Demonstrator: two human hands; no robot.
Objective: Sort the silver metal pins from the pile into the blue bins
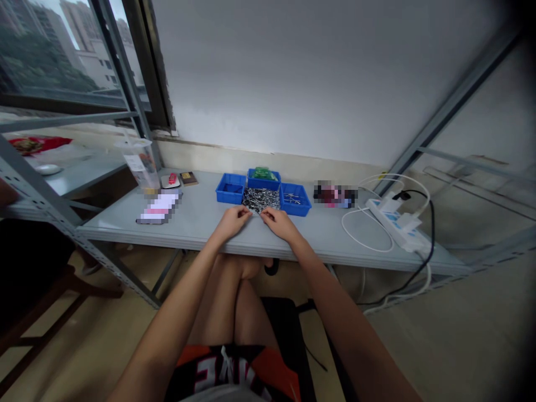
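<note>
Both my hands rest on a grey table (201,223) just in front of a heap of small metal parts (260,199). My left hand (233,219) has its fingers curled and pinched at the heap's near edge. My right hand (278,221) is also curled, fingertips pinched close to the left hand's. What either pinch holds is too small to make out. Around the heap stand three blue bins: a left one (230,188), a back one (263,178) with green items, and a right one (295,199) with a few metal pieces.
A white power strip (396,223) with white and black cables lies at the table's right. A clear plastic jug (141,162), a phone (159,207) and small items sit at the left. Metal rack posts frame both sides. My bare knees are under the table edge.
</note>
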